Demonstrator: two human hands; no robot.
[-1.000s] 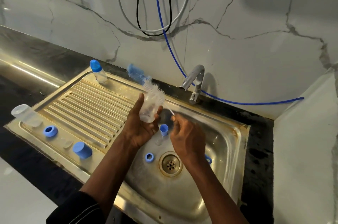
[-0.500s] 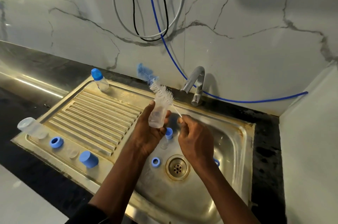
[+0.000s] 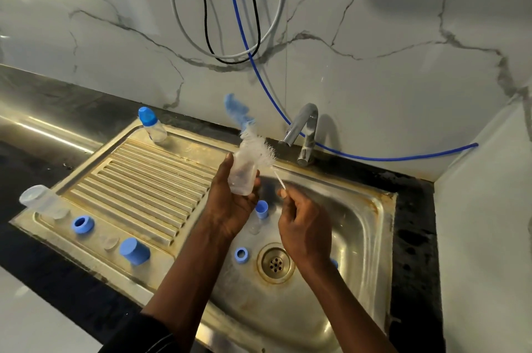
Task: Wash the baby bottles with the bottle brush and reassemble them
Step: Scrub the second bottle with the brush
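Holding clear uncapped bottle (image 3: 243,177) in curled left grip (image 3: 230,208) | right grip (image 3: 305,228) pinching white-bristled brush (image 3: 260,149) stem

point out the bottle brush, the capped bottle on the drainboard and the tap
bottle brush (image 3: 266,151): head view, white bristles
capped bottle (image 3: 157,133): head view, clear body
tap (image 3: 296,124): head view, chrome spout

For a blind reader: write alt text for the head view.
Over a steel sink, the left hand holds a clear bottle while the right hand pinches the wire handle of a brush, bristles at the bottle's top. A blue ring and cap lie on the drainboard; a capped bottle stands at its back.
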